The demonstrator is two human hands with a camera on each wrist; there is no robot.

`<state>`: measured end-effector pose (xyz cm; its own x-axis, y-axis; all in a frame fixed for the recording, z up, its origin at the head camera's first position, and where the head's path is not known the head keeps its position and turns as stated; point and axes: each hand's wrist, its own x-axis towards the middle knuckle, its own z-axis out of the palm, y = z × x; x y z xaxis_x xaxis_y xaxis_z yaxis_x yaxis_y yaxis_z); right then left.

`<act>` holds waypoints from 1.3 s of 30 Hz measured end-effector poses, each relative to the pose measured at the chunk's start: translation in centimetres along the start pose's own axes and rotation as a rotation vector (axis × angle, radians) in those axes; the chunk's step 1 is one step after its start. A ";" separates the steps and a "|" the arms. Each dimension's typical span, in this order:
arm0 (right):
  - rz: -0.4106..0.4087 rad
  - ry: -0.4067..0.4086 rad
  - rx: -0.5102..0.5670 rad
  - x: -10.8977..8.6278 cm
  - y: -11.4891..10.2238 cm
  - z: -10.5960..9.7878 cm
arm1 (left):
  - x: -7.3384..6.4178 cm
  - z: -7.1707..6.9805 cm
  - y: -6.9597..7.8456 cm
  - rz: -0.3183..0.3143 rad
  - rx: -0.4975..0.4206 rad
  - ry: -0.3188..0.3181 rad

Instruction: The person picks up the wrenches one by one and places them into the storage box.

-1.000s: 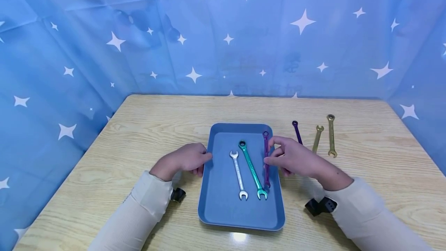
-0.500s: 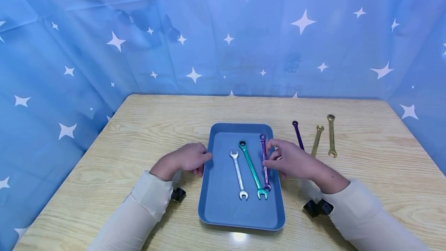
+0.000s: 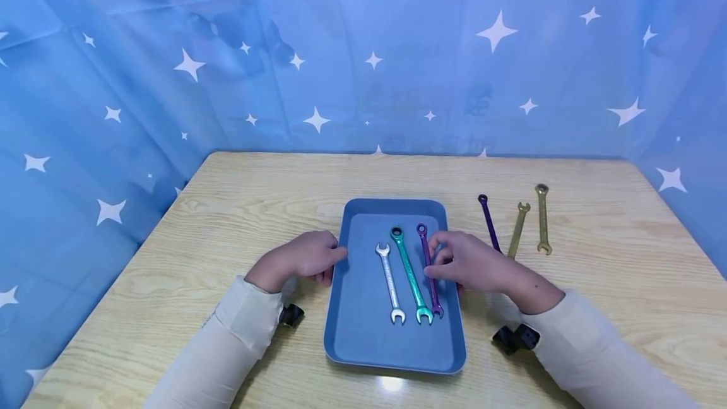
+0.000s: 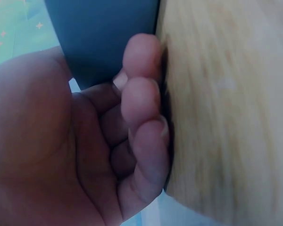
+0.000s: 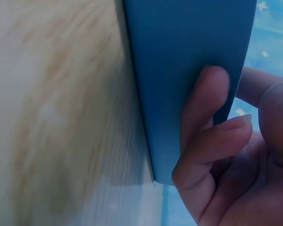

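Note:
A blue tray [image 3: 392, 351] lies on the table, holding a silver wrench [image 3: 389, 279], a green wrench [image 3: 410, 270] and a purple wrench [image 3: 425, 248] roughly side by side. My left hand [image 3: 307, 254] grips the tray's left side, thumb over the rim; in the left wrist view its curled fingers [image 4: 141, 101] are outside the wall. With thumb and forefinger inside the tray, my right hand [image 3: 474, 262] holds the purple wrench near its middle. In the right wrist view, the other fingers [image 5: 203, 141] of that hand are bent outside the tray wall [image 5: 165, 70].
Right of the tray on the wooden table [image 3: 255, 188] lie a dark purple wrench [image 3: 490, 223], a short gold wrench [image 3: 518, 229] and a longer gold wrench [image 3: 542, 219]. My right arm partly covers the first two. A blue star-patterned cloth [image 3: 341, 81] hangs behind the table.
My right hand has shifted slightly left and toward me, bringing the purple wrench away from the tray's right wall, closer to the green one. The left hand stays at the tray's left side.

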<state>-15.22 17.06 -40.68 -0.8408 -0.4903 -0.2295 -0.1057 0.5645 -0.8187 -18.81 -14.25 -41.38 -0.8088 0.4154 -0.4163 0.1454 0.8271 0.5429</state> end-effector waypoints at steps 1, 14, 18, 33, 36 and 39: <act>-0.001 0.000 -0.008 0.0 0.0 0.0 | 0.0 0.0 0.0 0.001 -0.001 0.001; 0.028 0.007 -0.107 0.3 -0.6 0.4 | 0.1 0.0 0.0 0.016 0.006 -0.006; 0.047 0.002 -0.124 0.5 -0.8 0.8 | 0.0 0.0 0.0 0.018 0.004 -0.009; 0.140 0.006 -0.140 0.9 -1.5 1.4 | -0.1 0.0 0.0 0.005 -0.006 -0.009; 0.150 0.011 -0.142 0.9 -1.6 1.5 | -0.2 0.0 0.0 0.004 -0.007 -0.004; 0.163 0.013 -0.143 0.9 -1.7 1.5 | -0.1 0.0 0.1 0.008 0.000 -0.003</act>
<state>-14.97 14.64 -40.28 -0.8597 -0.3765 -0.3451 -0.0410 0.7245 -0.6880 -18.71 -14.28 -41.26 -0.8060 0.4231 -0.4139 0.1517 0.8236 0.5465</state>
